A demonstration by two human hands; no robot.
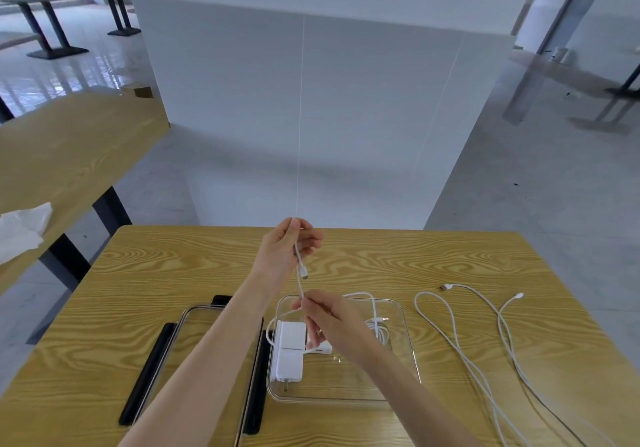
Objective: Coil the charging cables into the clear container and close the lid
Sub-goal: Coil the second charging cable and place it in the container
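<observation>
My left hand is raised above the table and pinches a white charging cable near its plug end. Just below, my right hand pinches the same cable over the clear container. From there the cable trails down into the container, where a white power adapter and a bundle of white cable lie. The clear lid with black clasps lies flat to the container's left, partly under my left forearm. A second white cable lies loose on the table to the right.
The wooden table has bare surface behind the container. Another wooden table with crumpled white paper stands to the left. A white partition rises right behind the table's far edge.
</observation>
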